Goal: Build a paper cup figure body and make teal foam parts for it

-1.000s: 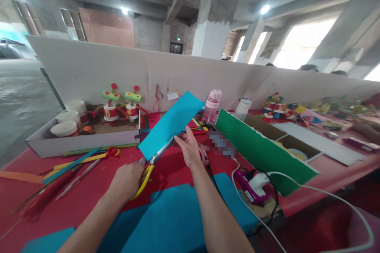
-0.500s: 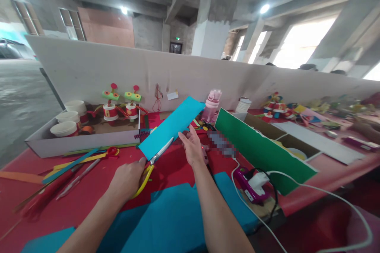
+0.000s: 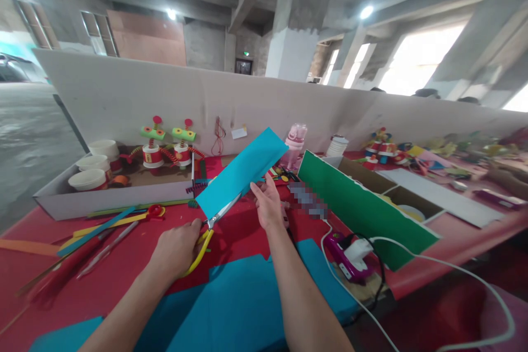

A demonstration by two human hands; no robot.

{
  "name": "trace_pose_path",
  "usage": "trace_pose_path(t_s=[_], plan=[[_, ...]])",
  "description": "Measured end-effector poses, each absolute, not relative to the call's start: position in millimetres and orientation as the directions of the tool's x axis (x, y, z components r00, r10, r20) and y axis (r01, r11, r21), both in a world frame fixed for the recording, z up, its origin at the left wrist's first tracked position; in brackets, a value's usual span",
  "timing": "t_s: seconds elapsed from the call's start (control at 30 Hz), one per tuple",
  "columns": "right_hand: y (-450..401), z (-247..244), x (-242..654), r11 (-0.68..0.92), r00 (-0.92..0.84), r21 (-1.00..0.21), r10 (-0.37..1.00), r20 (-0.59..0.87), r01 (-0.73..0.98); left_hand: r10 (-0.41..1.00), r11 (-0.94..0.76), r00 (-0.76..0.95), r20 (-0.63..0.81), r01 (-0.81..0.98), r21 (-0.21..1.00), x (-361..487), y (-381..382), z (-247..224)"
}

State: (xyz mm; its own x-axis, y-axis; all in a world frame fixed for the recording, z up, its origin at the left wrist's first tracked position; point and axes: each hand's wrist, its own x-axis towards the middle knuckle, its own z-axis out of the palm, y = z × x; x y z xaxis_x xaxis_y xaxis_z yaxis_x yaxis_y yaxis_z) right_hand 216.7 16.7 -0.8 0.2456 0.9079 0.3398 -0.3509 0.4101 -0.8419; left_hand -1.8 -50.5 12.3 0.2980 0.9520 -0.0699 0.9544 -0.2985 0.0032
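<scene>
My left hand (image 3: 179,247) is closed round the yellow handles of a pair of scissors (image 3: 202,253). The scissors' blades lie along the lower edge of a blue sheet of paper (image 3: 243,170), which is held up tilted above the table. On the sheet's right side, my right hand (image 3: 267,202) pinches its lower edge between thumb and fingers. Larger blue sheets (image 3: 223,302) lie on the table below my forearms. How far the blades are parted is hard to make out.
At the left, a white box (image 3: 115,202) holds paper cups (image 3: 87,180) and paper-cup figures (image 3: 153,155). Paper strips (image 3: 99,229) lie before it. To the right are a green-sided box (image 3: 363,209), a purple power strip (image 3: 348,258) with cables, and a pink bottle (image 3: 294,146).
The blue sheet has shifted slightly up and to the right, with its far end raised. Both hands stay nearly in place, still holding the scissors and the sheet.
</scene>
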Motion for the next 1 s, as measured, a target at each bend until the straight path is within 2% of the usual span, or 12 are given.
trace_pose_path(t_s=[0.17, 0.4, 0.6, 0.73, 1.0], plan=[[18, -5, 216, 0.375, 0.251, -0.868, 0.919, 0.303, -0.326, 0.954, -0.295, 0.295, -0.047, 0.955, 0.013, -2, -51, 11], [20, -3, 217, 0.452, 0.301, -0.814, 0.884, 0.357, -0.364, 0.954, -0.295, 0.296, -0.052, 0.955, 0.018, -3, -50, 11], [18, -2, 217, 0.302, 0.194, -0.834, 0.952, 0.237, -0.463, 0.955, -0.291, 0.292, -0.052, 0.957, 0.019, -3, -50, 11], [14, 0, 211, 0.262, 0.114, -0.84, 0.965, 0.236, -0.476, 0.956, -0.292, 0.292, -0.045, 0.957, 0.007, -3, -52, 12], [16, -2, 211, 0.202, 0.105, -0.786, 0.979, 0.173, -0.585, 0.951, -0.295, 0.295, -0.088, 0.955, 0.018, -1, -52, 13]])
